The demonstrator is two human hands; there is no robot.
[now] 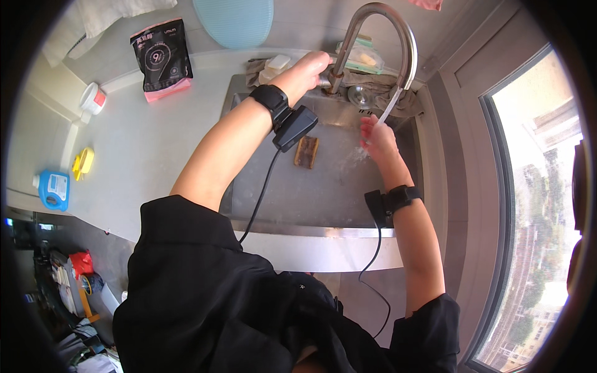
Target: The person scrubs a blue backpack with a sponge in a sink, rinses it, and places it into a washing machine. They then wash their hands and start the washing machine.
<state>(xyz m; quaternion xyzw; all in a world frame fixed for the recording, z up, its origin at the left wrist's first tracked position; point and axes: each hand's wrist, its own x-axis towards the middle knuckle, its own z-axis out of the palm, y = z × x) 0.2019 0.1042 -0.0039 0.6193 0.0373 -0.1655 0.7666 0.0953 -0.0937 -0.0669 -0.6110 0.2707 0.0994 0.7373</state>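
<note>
Water runs from the curved metal faucet [406, 56] down onto my right hand [378, 137], which is over the right part of the stainless steel sink [289, 196]. The fingers of that hand are partly curled, and no object shows in them. My left hand [310, 70] is at the lever beside the faucet's base; its fingers are partly hidden, so its grip is unclear. On the sink's bottom, between my forearms, lies a brown sponge [306, 152] with yellowish edges. A round metal sink strainer [360, 97] is behind the basin, near my right hand.
Behind the sink are a grey cloth [410, 100], a white soap-like block [278, 63] and a green-edged soap dish [368, 58]. A black pouch [161, 58], a white tub [93, 99], a yellow item [85, 162] and a blue jug [54, 189] stand to the left. A window [536, 210] is at right.
</note>
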